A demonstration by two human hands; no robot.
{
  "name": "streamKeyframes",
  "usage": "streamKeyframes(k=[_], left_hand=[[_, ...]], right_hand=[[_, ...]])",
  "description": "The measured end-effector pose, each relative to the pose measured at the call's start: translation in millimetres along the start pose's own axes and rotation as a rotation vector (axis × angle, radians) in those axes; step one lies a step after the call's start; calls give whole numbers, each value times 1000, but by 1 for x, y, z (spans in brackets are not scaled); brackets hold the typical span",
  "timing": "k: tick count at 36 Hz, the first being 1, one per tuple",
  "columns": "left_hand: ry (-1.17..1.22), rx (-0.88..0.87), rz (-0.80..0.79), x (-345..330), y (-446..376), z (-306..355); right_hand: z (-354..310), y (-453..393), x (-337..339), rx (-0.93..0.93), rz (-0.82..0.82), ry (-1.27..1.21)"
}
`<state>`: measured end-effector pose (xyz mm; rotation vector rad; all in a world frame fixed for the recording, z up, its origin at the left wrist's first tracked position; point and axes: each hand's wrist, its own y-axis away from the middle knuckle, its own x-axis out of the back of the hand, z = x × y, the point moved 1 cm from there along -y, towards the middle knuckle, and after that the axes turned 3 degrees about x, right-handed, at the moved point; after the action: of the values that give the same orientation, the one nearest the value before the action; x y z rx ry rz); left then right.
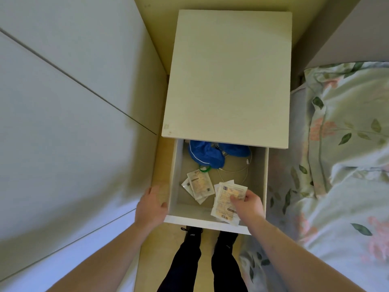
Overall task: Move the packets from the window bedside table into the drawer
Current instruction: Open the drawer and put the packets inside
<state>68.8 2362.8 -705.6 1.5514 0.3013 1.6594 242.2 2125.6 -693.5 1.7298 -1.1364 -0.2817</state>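
Left hand (151, 207) reached forward, fingers curled in a grip. Right hand (248, 204) extended, fingers and thumb pinched shut; both forearms bare.

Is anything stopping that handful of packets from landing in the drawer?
Nothing visible does. The right hand holds the packets over the open drawer, whose front part has bare floor. Other packets lie to the left, blue fabric at the back.
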Motion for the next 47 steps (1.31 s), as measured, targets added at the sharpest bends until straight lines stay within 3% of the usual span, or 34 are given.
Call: streamKeyframes(k=[6,30,39,47], left_hand=[[83,-3,-124,-17,12,-12],[189,29,-120,-28,-14,-27],[198,21,-89,-31,-15,-29],[187,0,-153,-27,-23,-27]], right_hand=[[-11,-4,-42,28,-28,-36],[-10,-88,-96,86,-130,324],[-1,-107,-103,162,16,409],[1,-112,-120,182,-154,519]])
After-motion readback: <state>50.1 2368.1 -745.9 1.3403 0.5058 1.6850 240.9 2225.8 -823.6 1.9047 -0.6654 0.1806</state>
